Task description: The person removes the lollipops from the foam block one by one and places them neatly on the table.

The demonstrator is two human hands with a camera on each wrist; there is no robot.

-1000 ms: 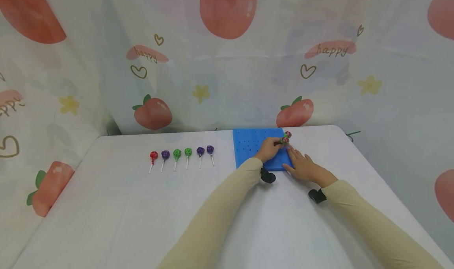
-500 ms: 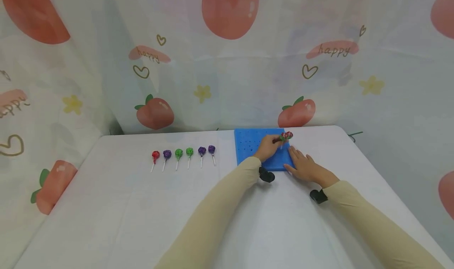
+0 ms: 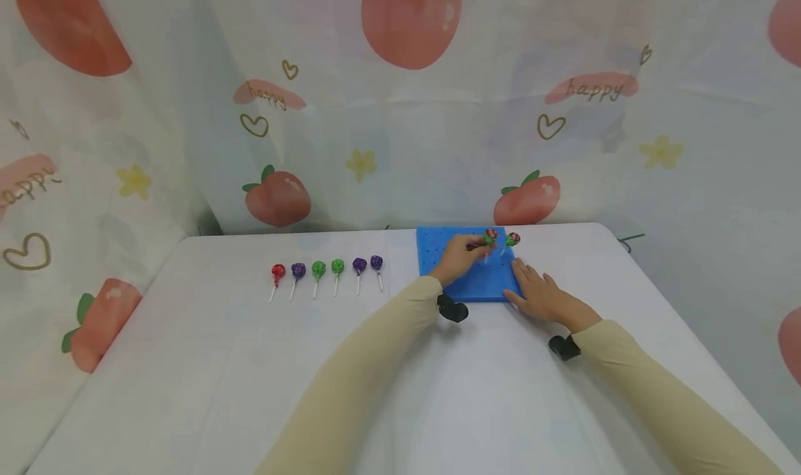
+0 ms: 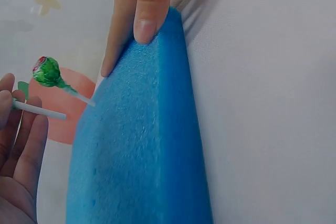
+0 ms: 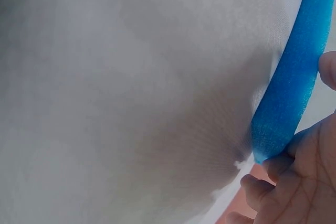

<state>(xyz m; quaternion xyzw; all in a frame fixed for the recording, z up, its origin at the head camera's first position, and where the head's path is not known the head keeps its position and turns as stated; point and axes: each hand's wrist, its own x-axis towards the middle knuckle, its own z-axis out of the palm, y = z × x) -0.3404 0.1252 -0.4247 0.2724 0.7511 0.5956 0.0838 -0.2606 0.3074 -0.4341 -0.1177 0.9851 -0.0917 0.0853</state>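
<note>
My left hand (image 3: 459, 258) pinches a lollipop (image 3: 491, 236) with a green and red wrapper, held over the blue foam board (image 3: 484, 284). Its white stick (image 4: 44, 110) points out from the fingers in the left wrist view, the tip apart from the board. A second green and red lollipop (image 4: 47, 72) stands tilted with its stick in the board, near the back right. My right hand (image 3: 543, 298) lies at the board's right edge, fingers extended; in the right wrist view its thumb and fingers touch the foam sides.
Several lollipops lie in a row on the white table to the left: a red one (image 3: 278, 272), purple ones such as this purple lollipop (image 3: 298, 270), and green ones such as this green lollipop (image 3: 318, 269). A printed curtain (image 3: 425, 134) hangs behind the table.
My left hand has moved left with its lollipop, away from the other one, which stays standing in the board. My right hand keeps its place at the board's edge.
</note>
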